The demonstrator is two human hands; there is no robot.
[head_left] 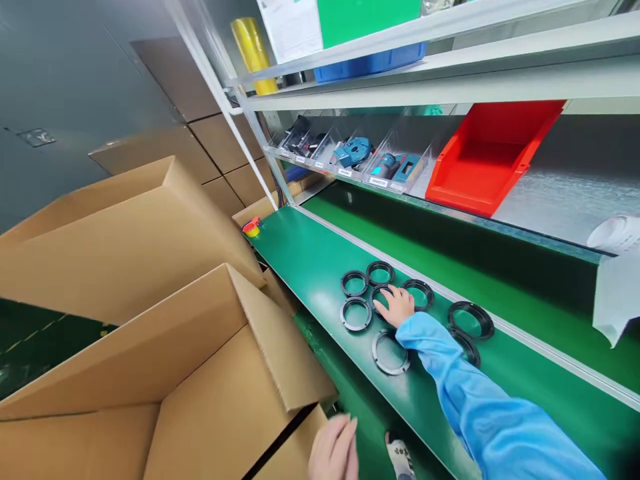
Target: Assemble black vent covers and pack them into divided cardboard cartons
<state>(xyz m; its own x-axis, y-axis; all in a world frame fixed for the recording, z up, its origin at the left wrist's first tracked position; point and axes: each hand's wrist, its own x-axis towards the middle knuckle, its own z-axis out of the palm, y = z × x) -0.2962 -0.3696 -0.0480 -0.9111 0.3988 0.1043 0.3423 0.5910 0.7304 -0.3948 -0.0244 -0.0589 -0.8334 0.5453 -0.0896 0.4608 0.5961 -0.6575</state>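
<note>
My right hand (pixel 397 306), in a blue sleeve, reaches onto the green worktop (pixel 310 247). Its fingers are bent over the edge of a black ring (pixel 375 308) and partly cover it. Around that hand lie more rings: a small black ring (pixel 343 284), another black ring (pixel 369 270), a black ring (pixel 431 293) to its right, a grey-edged ring (pixel 344 319) and a larger grey ring (pixel 379 363). Two bigger black rings (pixel 487 321) sit beyond my forearm, one partly hidden. Low in the view, my left hand (pixel 335 448) hangs beside the worktop, fingers curled together, with nothing visible in them.
Large open cardboard boxes (pixel 265 333) stand left of the worktop. Above it, a rack carries clear bins of blue parts (pixel 354 152) and a red bin (pixel 485 160). Tape rolls (pixel 251 228) lie at the far end. A white paper (pixel 617 293) hangs at right.
</note>
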